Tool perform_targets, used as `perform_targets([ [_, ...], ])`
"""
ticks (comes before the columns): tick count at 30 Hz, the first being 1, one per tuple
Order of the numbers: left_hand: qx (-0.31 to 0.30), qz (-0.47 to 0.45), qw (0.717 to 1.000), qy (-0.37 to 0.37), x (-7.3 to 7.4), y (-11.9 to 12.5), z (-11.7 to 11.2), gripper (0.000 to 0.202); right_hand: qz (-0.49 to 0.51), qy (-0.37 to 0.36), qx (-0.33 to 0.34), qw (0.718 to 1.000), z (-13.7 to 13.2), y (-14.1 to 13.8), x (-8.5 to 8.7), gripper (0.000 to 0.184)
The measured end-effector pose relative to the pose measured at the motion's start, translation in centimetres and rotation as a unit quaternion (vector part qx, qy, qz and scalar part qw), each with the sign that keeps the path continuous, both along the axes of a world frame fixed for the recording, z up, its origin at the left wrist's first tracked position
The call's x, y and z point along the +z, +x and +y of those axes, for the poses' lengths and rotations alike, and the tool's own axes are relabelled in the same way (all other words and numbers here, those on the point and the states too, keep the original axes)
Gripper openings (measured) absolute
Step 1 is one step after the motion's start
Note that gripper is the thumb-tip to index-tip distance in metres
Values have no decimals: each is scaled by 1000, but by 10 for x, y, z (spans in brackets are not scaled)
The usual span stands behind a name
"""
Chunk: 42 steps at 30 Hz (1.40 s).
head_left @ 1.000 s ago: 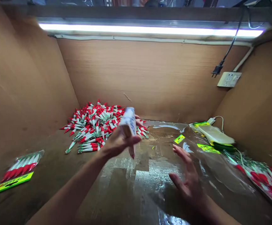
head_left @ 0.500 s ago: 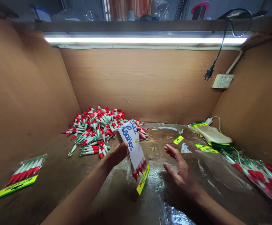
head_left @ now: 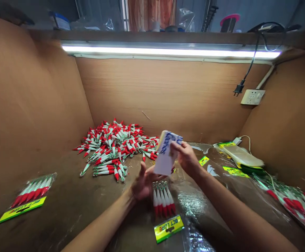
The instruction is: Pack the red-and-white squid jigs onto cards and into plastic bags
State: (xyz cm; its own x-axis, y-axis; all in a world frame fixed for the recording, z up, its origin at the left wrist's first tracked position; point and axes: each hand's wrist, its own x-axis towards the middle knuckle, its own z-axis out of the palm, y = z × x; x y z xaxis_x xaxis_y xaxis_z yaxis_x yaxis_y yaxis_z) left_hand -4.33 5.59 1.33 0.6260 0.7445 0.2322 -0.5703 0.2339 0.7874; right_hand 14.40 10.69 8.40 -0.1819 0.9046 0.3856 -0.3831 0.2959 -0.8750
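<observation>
My right hand [head_left: 188,159] grips a white card [head_left: 165,161] with blue lettering, thumb on its face. My left hand [head_left: 144,182] is open, thumb raised and fingers reaching to the card's lower edge, partly hidden behind it. Just below, a clear pack of red-and-white squid lures [head_left: 164,203] lies on the table, its yellow BCT LURE header [head_left: 169,228] toward me. Behind my left hand is a heap of loose red-and-white lures [head_left: 115,140] with green-white hooks.
Another lure pack [head_left: 27,199] lies at the left. At the right are a stack of clear bags [head_left: 243,155], yellow labels [head_left: 236,172] and a pile of filled packs [head_left: 291,199]. A black plug [head_left: 238,88] hangs near a wall socket [head_left: 252,97].
The lure pack, held with the card in my left hand before, now lies on the table. The card has passed to my right hand, and my left hand has opened.
</observation>
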Motion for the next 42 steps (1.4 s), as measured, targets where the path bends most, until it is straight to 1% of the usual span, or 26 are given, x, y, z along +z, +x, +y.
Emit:
perform_targets([
  [1,5,-6,1000,-15,2,1,0,100,38,-18,-31,999,4,10,-3,34],
  [2,10,-12,999,-29,3,1,-1,97,50,-38,-59,996,7,22,-8,34],
  [3,12,-18,999,-43,3,2,0,93,34,-60,-93,993,9,38,-14,35],
  [4,15,-25,998,-54,3,2,0,89,-9,-78,-126,989,9,54,-20,37],
  [5,17,-30,997,-62,2,3,1,86,-80,-86,-162,980,9,69,-27,41],
  [6,18,-35,997,-67,2,3,2,83,-152,-83,-202,964,6,83,-34,46],
  [8,19,-40,996,-73,1,4,2,79,-230,-42,-287,929,-6,99,-49,61],
  [9,19,-42,996,-73,2,5,2,78,-271,-4,-321,907,-15,100,-55,64],
  [10,19,-45,996,-73,3,6,1,77,-311,27,-325,893,-25,97,-62,61],
  [11,20,-48,996,-71,5,8,0,77,-354,43,-289,889,-37,90,-69,53],
  [12,23,-50,996,-67,7,10,-2,76,-385,35,-209,898,-49,79,-76,43],
  [14,35,-47,997,-56,10,14,-5,77,-385,-33,5,922,-70,54,-90,38],
  [15,44,-42,997,-48,11,16,-7,78,-359,-61,77,928,-77,43,-96,37],
  [16,56,-35,997,-41,12,18,-8,80,-333,-78,119,932,-82,34,-101,36],
  [17,69,-24,997,-36,11,19,-9,82,-308,-91,132,938,-85,28,-106,36],
  [19,99,10,995,-32,6,20,-9,83,-274,-99,99,951,-83,26,-110,37],
  [22,128,127,984,-15,-8,19,-6,68,-238,-107,30,965,-75,38,-108,39],
  [24,138,214,967,18,-18,20,-2,54,-218,-111,25,969,-72,46,-106,40],
  [26,155,260,952,44,-25,23,0,41,-207,-105,36,972,-72,50,-107,40],
  [28,179,270,945,55,-30,27,1,36,-203,-96,38,974,-74,49,-111,38],
  [31,207,278,936,70,-29,32,-1,32,-206,-102,32,973,-76,47,-117,37],
  [33,213,279,933,79,-26,35,-3,28,-211,-104,30,971,-77,47,-117,37],
  [36,208,277,934,91,-23,37,-4,27,-227,-96,22,969,-76,49,-113,36],
  [38,200,274,936,95,-25,37,-4,29,-226,-87,-12,970,-75,52,-107,39],
  [40,194,276,937,94,-28,37,-4,31,-214,-63,-77,972,-75,55,-100,53],
  [42,190,281,937,89,-32,38,-5,32,-214,-16,-140,967,-76,60,-91,64],
])
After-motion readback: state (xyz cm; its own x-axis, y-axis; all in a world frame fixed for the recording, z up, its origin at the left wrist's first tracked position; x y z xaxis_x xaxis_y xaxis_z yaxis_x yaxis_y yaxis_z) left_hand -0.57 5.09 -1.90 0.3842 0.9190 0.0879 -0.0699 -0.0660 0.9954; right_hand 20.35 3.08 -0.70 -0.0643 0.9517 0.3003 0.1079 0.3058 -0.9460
